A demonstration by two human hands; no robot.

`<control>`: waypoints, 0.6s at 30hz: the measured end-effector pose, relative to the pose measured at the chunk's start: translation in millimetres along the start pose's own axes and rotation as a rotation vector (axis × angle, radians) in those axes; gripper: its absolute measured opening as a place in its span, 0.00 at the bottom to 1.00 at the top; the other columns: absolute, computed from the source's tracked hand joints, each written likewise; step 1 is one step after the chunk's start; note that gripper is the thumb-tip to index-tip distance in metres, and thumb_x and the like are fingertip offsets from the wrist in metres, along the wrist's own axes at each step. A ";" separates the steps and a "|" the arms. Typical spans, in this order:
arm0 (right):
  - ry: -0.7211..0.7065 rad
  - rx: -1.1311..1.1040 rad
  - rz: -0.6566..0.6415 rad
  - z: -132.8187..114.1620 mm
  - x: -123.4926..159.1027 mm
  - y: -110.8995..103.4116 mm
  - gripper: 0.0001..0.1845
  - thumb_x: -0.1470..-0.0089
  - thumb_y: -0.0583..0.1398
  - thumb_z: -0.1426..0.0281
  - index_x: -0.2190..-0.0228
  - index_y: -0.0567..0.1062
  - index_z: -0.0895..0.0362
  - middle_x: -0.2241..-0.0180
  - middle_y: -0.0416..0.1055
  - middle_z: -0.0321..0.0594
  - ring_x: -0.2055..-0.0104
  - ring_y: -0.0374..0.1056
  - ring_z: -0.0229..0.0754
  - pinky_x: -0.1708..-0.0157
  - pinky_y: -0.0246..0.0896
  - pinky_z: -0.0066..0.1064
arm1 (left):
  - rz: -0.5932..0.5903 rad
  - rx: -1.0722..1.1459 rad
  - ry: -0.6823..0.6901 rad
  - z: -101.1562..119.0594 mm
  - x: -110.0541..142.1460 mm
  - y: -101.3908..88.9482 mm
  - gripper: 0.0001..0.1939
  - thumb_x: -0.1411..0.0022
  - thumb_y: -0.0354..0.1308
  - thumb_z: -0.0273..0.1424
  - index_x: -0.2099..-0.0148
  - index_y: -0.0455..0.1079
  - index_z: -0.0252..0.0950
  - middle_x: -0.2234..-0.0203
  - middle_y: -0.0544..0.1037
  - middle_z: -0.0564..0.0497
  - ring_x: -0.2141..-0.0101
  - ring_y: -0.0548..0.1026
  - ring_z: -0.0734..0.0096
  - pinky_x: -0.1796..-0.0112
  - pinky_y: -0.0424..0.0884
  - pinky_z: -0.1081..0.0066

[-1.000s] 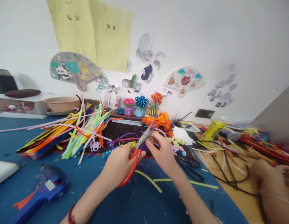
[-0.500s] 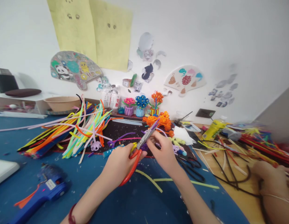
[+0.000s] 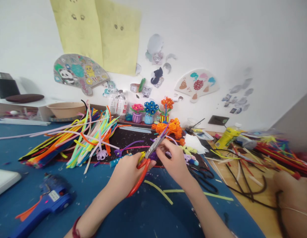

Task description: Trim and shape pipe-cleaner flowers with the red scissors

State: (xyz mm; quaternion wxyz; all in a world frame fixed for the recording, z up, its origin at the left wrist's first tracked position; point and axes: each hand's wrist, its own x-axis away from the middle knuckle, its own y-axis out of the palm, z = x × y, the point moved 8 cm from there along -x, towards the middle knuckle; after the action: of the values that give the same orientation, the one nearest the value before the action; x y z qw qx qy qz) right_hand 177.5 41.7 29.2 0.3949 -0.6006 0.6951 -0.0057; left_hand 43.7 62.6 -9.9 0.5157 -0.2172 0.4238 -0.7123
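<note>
My left hand (image 3: pixel 128 173) is closed around the red-handled scissors (image 3: pixel 153 147), whose blades point up and away to the right. A bit of yellow shows between its fingers. Right beside the blades, my right hand (image 3: pixel 173 160) is pinched, and a thin purple pipe cleaner (image 3: pixel 165 129) runs along the blade tips. My fingers partly cover the pipe cleaner. Beneath the hands lie loose yellow-green pipe cleaners (image 3: pixel 158 191) on the blue table mat. A black pair of scissors (image 3: pixel 204 180) rests right of my right wrist.
Bundles of coloured pipe cleaners (image 3: pixel 81 142) lie at left, behind a blue glue gun (image 3: pixel 49 198). Pipe-cleaner flowers in small pots (image 3: pixel 149 118) stand along the wall. An orange flower cluster (image 3: pixel 172 128) sits before them. Another person's hand (image 3: pixel 289 191) works at right, near a yellow bottle (image 3: pixel 226 137).
My hands and the scissors hold almost the same position. The other person's hand at the right edge has shifted slightly to the right.
</note>
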 end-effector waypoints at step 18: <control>0.189 0.098 -0.468 15.2 14.8 7.3 0.12 0.49 0.60 0.63 0.78 0.72 0.57 0.82 0.66 0.32 0.79 0.59 0.34 0.81 0.51 0.24 | 0.134 0.028 -0.034 -10.8 -3.7 -19.2 0.23 0.42 0.47 0.50 0.78 0.57 0.38 0.85 0.62 0.57 0.81 0.57 0.75 0.76 0.50 0.73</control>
State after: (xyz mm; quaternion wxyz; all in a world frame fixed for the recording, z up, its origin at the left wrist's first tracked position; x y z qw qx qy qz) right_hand 180.4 38.3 7.1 0.3447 -0.7222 0.5698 -0.1866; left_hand 26.5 72.2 0.5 0.5722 -0.1931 0.4187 -0.6783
